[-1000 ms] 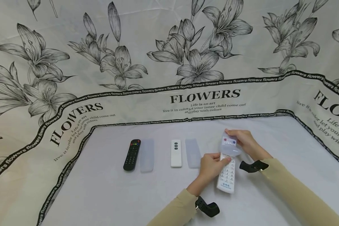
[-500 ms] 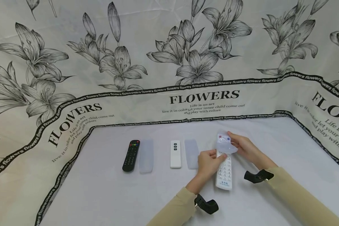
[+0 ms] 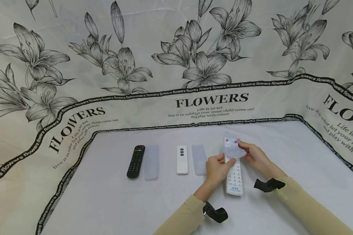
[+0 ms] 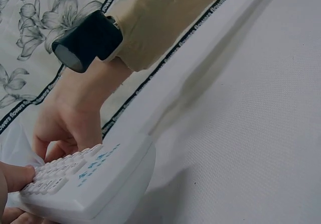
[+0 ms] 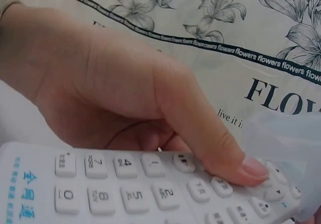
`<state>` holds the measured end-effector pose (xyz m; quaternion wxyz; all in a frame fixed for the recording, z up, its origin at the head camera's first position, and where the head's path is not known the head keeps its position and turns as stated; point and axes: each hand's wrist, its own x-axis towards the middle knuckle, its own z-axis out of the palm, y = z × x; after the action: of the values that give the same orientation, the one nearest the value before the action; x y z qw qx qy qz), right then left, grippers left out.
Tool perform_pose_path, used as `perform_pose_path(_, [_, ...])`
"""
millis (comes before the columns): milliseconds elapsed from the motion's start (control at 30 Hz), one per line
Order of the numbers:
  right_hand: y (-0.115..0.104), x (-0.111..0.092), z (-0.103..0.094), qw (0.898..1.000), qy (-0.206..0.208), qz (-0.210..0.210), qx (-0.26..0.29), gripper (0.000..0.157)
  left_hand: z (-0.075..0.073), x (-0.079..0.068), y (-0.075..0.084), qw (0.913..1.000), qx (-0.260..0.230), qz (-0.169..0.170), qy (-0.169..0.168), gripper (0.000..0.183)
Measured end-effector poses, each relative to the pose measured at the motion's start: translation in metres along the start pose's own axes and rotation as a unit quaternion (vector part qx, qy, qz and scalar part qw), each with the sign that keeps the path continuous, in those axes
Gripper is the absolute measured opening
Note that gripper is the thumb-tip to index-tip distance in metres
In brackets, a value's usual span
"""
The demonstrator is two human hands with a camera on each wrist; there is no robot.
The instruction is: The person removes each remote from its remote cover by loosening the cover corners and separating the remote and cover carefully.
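Note:
A white remote control (image 3: pixel 234 182) with many buttons is held tilted above the table in the head view. My left hand (image 3: pixel 216 170) grips its left side, the thumb pressing on the buttons, seen closely in the right wrist view. A translucent remote cover (image 3: pixel 233 150) covers the remote's far end, its near edge folded and flared to the right. My right hand (image 3: pixel 256 159) pinches the cover at its right edge. In the left wrist view the remote (image 4: pixel 90 179) shows its near end, while the right fingers are partly hidden behind it.
Left of the hands, a smaller white remote (image 3: pixel 182 163) lies beside a flat translucent cover (image 3: pixel 199 160). Further left, a black remote (image 3: pixel 136 162) lies beside another translucent cover (image 3: pixel 151 162). A flower-printed cloth (image 3: pixel 147 111) rises behind the white tabletop (image 3: pixel 120 202).
The remote and cover have shifted slightly left. My right hand has moved from the cover's far end down to its right edge. The left hand keeps its grip.

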<state>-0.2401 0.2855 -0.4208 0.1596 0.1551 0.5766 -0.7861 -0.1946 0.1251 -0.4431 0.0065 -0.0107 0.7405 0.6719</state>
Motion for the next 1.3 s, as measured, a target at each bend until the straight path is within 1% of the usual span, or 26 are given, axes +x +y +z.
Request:
perform_pose_path(67, [-0.002, 0.0, 0.002, 1.0, 0.01, 0.013, 0.024, 0.016, 0.0, 0.0, 0.0, 1.0, 0.003, 0.002, -0.001, 0.032])
perform_pose_path(133, [-0.004, -0.001, 0.004, 0.999, 0.018, 0.017, 0.041, 0.018, 0.0, 0.0, 0.0, 1.0, 0.006, 0.001, -0.002, 0.032])
perform_pose_path(200, [-0.005, -0.002, 0.006, 0.998, 0.028, 0.011, 0.054, 0.019, -0.001, -0.001, 0.001, 0.9999, 0.009, 0.002, -0.004, 0.033])
perform_pose_path(267, [-0.004, -0.002, 0.008, 0.998, 0.044, -0.002, 0.049, 0.02, -0.001, -0.001, 0.001, 0.9998, 0.015, 0.007, -0.007, 0.034])
perform_pose_path(367, [-0.003, -0.002, 0.011, 0.996, 0.083, -0.025, 0.017, 0.022, -0.003, -0.001, 0.002, 0.9998, 0.017, 0.008, -0.01, 0.034])
perform_pose_path(467, [-0.003, -0.002, 0.011, 0.992, 0.115, -0.045, -0.027, 0.025, -0.003, -0.002, 0.002, 0.9996, 0.017, 0.005, -0.02, 0.034])
perform_pose_path(567, [-0.002, -0.001, 0.01, 0.988, 0.129, -0.054, -0.067, 0.02, -0.003, -0.004, 0.001, 0.9994, 0.017, -0.004, -0.029, 0.032])
perform_pose_path(667, [-0.002, 0.0, 0.008, 0.984, 0.134, -0.056, -0.107, 0.01, -0.004, -0.006, 0.001, 0.9991, 0.022, -0.008, -0.035, 0.031])
perform_pose_path(733, [-0.002, 0.001, 0.008, 0.982, 0.133, -0.062, -0.119, 0.008, -0.005, -0.007, 0.001, 0.999, 0.023, -0.008, -0.038, 0.03])
perform_pose_path(800, [-0.002, 0.002, 0.008, 0.982, 0.13, -0.066, -0.119, 0.01, -0.006, -0.008, 0.001, 0.9987, 0.027, -0.007, -0.042, 0.03])
perform_pose_path(967, [-0.005, 0.005, 0.007, 0.986, 0.128, -0.063, -0.089, 0.026, -0.006, -0.012, 0.0, 0.9979, 0.039, 0.001, -0.051, 0.026])
perform_pose_path(1067, [-0.006, 0.007, 0.005, 0.987, 0.125, -0.065, -0.079, 0.028, -0.005, -0.016, 0.0, 0.9978, 0.04, 0.006, -0.053, 0.024])
perform_pose_path(1300, [-0.011, 0.008, 0.001, 0.989, 0.095, -0.08, -0.078, 0.03, -0.003, -0.022, 0.001, 0.9982, 0.027, -0.008, -0.053, 0.025])
